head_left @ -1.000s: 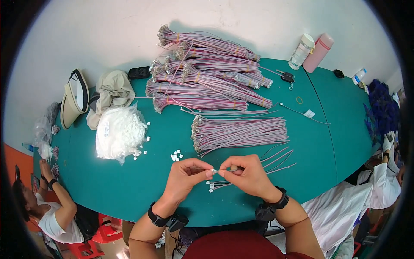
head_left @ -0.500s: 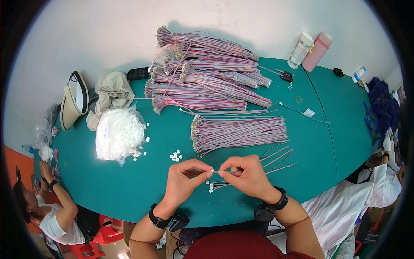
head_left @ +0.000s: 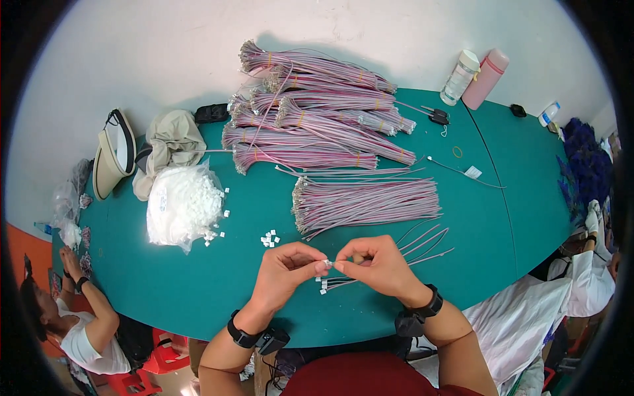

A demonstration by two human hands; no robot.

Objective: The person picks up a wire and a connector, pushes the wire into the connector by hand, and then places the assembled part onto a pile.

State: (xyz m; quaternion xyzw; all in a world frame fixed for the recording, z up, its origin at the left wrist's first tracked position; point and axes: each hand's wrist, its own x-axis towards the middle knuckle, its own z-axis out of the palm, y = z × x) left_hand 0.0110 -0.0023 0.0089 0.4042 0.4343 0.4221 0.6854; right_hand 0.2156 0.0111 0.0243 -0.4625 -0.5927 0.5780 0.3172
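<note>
Thumb and forefinger of my left hand [head_left: 284,274] are pinched on a small white plastic connector [head_left: 327,263]. Right beside it, my right hand [head_left: 383,267] is closed in a pinch on a thin wire, mostly hidden by the fingers, whose end meets the connector. Under and beyond my right hand lie several loose grey and pink wires [head_left: 422,248]; some end in white connectors [head_left: 322,284] below my fingertips. A few loose white connectors [head_left: 269,238] sit beyond my left hand. Past both hands a pile of cut wires [head_left: 370,201] is spread out.
Banded wire bundles [head_left: 323,125] are stacked at the back. An open plastic bag of white connectors [head_left: 185,204] stands left, near a cloth [head_left: 175,135] and a visor [head_left: 115,155]. Two bottles [head_left: 460,78], scissors [head_left: 437,116] and a tagged wire [head_left: 471,173] lie right. People sit at both sides.
My fingertips have shifted slightly, and more of the white connector shows between them. My right wrist has turned a little. Everything else on the table stays where it was.
</note>
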